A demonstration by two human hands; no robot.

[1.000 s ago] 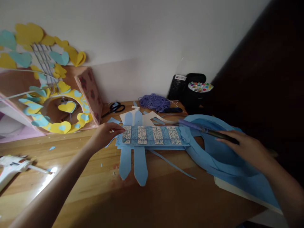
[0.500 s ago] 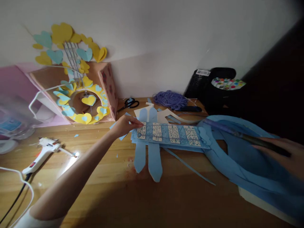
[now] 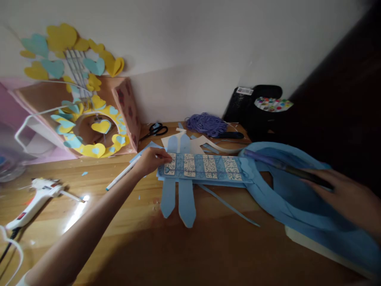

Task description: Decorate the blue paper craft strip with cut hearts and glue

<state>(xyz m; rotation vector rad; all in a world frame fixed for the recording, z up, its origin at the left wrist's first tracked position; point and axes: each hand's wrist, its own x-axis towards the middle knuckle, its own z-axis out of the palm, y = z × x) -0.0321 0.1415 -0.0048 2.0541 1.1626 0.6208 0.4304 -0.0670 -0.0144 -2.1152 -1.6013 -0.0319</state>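
A long blue patterned paper strip (image 3: 205,167) with white scroll panels lies across two blue pointed paper strips (image 3: 178,198) on the wooden table (image 3: 125,238). My left hand (image 3: 150,160) pinches the strip's left end, fingers closed on it. A white pen (image 3: 120,177) lies just under that hand; I cannot tell whether the hand holds it. My right hand (image 3: 347,194) rests on large blue foam sheets (image 3: 297,198) at the right and holds a long dark and purple stick (image 3: 285,167), which points left toward the strip.
A white glue gun (image 3: 35,196) with its cord lies at the left. A heart-covered paper wreath (image 3: 89,131) leans against the wall. Black scissors (image 3: 154,130), purple yarn (image 3: 206,124) and a black marker case (image 3: 262,107) stand at the back.
The view has swung a little to the right since half a second ago. My left hand stays pinched on the strip's end, a white pen now shows under it, and my right hand has come further into view.
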